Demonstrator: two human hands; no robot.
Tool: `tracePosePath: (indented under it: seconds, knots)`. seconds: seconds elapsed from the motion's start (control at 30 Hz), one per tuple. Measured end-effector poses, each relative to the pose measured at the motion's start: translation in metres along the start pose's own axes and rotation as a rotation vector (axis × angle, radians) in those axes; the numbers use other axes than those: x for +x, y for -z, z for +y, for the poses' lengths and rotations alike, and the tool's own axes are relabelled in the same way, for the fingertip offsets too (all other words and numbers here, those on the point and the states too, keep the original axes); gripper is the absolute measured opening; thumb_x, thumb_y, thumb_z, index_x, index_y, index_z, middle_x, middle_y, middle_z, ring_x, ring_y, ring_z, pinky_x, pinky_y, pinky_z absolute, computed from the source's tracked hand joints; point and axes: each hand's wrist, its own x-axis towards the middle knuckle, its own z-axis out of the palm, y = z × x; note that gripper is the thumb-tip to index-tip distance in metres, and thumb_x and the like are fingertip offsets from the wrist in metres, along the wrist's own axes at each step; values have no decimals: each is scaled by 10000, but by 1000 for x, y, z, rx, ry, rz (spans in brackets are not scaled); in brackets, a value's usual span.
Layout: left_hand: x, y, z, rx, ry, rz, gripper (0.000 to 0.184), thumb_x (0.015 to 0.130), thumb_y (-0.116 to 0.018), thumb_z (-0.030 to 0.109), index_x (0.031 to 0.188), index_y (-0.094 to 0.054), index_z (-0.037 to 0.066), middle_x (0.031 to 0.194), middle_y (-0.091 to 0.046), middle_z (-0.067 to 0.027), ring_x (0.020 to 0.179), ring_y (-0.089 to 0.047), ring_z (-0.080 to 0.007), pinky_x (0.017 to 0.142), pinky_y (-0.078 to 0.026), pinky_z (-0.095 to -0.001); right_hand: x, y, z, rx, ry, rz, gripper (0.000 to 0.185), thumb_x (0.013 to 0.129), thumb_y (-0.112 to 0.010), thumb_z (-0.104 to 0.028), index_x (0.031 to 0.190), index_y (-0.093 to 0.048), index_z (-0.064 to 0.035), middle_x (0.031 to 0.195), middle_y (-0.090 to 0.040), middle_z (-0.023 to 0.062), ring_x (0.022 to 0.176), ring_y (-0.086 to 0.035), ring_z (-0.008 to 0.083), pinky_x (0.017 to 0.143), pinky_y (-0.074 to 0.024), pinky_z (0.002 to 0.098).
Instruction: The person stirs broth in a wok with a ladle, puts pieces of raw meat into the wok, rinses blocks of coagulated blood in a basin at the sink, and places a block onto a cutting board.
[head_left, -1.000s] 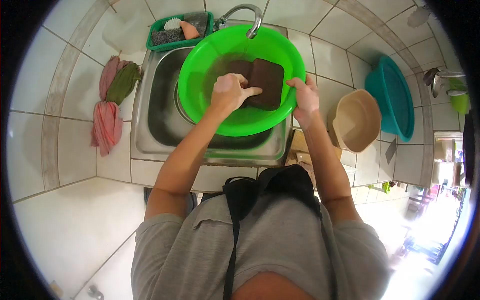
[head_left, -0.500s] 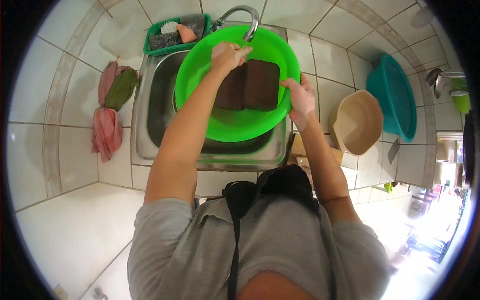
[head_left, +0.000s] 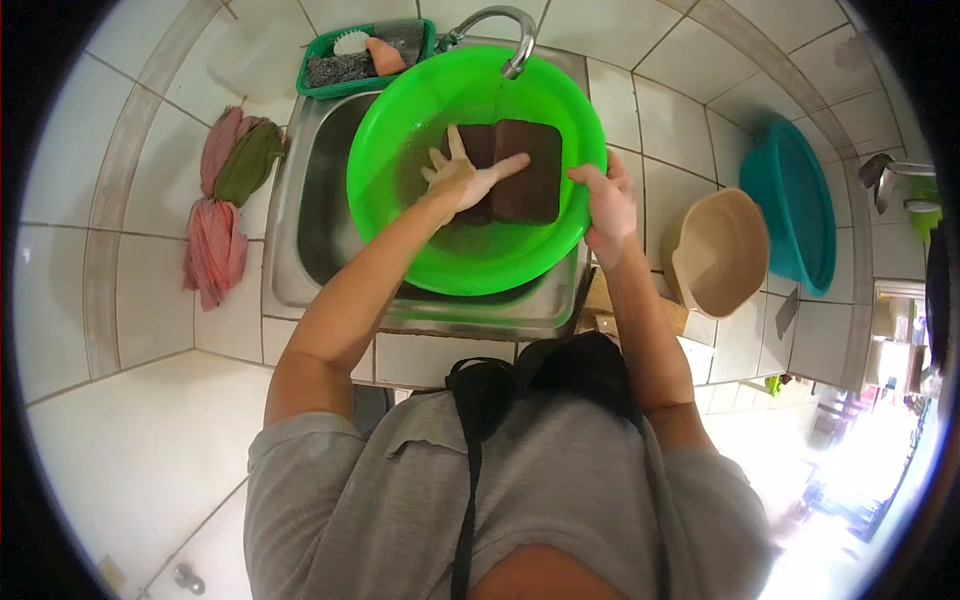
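A round bright green basin [head_left: 480, 270] rests over the steel sink [head_left: 318, 195]. Inside it lies a flat dark brown rectangular item [head_left: 536, 195] with rounded corners and a seam or fold down its middle; I cannot make out its kind. My left hand [head_left: 466, 186] is over the left half of this item, fingers spread, seemingly touching it. My right hand [head_left: 611, 205] grips the basin's right rim between thumb and fingers. From the curved tap [head_left: 515, 62] above, a thin stream of water seems to fall into the basin.
Behind the sink's left corner sits a green tray [head_left: 318, 90] with scrubbers and a sponge. Pink and green cloths [head_left: 240, 165] hang on the left wall. At right stand a beige tub [head_left: 715, 255] and a teal basin [head_left: 790, 205].
My left hand has come down from near the tap onto the brown item, and its fingers have spread. My right hand keeps its grip on the rim.
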Motion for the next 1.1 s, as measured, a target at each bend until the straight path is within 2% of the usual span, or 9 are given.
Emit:
tracePosePath:
  seconds: [0.1, 0.4, 0.53, 0.7, 0.77, 0.8, 0.87, 0.9, 1.1]
  knots:
    - [-8, 2, -8, -36, 74, -67, 1388, 575, -606, 848, 1512, 121, 125, 1527, -3, -323, 1414, -127, -468, 1129, -208, -525, -10, -22, -1, -38, 30, -71, 284, 743, -606, 18, 1025, -580, 22, 881, -623, 70, 761, -591, 166, 680, -504, 307]
    - [-25, -1, -41, -339, 144, -2, 1350, 610, -619, 811, 1514, 121, 133, 1480, -106, -339, 1362, -258, -471, 1106, -266, -515, -21, -57, 16, -423, 226, -107, 135, 690, -626, -65, 795, -569, -1, 670, -551, 23, 638, -488, 111, 580, -408, 294]
    - [-28, 10, -38, -325, 104, 29, 1339, 615, -621, 806, 1516, 114, 142, 1491, -82, -347, 1364, -251, -475, 1106, -265, -515, -25, -65, 11, -388, 226, -127, 140, 689, -627, -76, 777, -550, 1, 686, -556, 29, 641, -492, 119, 575, -412, 307]
    - [-32, 25, -35, -386, 70, 11, 1347, 610, -639, 796, 1514, 123, 153, 1498, -65, -354, 1384, -210, -467, 1112, -249, -524, -28, -79, -6, -505, 295, -57, 227, 678, -636, -86, 880, -622, 16, 743, -600, 52, 688, -538, 140, 618, -451, 311]
    - [-30, 30, -29, -484, -11, -1, 1347, 611, -635, 803, 1514, 126, 154, 1499, -90, -348, 1394, -186, -460, 1116, -235, -531, -25, -86, -19, -546, 317, -93, 292, 683, -641, -124, 940, -642, 15, 756, -625, 83, 704, -575, 179, 660, -473, 330]
    - [-24, 31, -28, -492, -64, 30, 1346, 626, -664, 771, 1504, 164, 174, 1502, -146, -306, 1383, -237, -431, 1090, -293, -542, -23, -91, -26, -637, 397, -111, 299, 689, -638, -149, 938, -637, 16, 763, -633, 111, 702, -589, 217, 673, -477, 349]
    - [-16, 34, -24, -577, -105, -12, 1377, 613, -663, 774, 1490, 197, 152, 1506, -77, -320, 1392, -216, -435, 1101, -284, -520, -20, -100, -42, -857, 573, -150, 326, 707, -626, -212, 946, -630, 9, 777, -637, 194, 731, -616, 334, 720, -487, 399]
    - [-11, 35, -22, -658, -149, -51, 1409, 601, -663, 778, 1476, 231, 130, 1511, -8, -335, 1401, -195, -439, 1111, -274, -498, -20, -105, -47, -858, 574, -151, 326, 707, -626, -212, 946, -630, 9, 777, -637, 194, 731, -616, 334, 720, -487, 399]
    - [13, 36, -18, -1091, -312, -96, 1321, 645, -629, 766, 1482, 157, 112, 1509, -60, -315, 1396, -216, -422, 1112, -273, -480, -32, -137, -63, -1014, 771, -262, 279, 716, -622, -211, 910, -598, -11, 777, -629, 231, 798, -623, 400, 743, -492, 452]
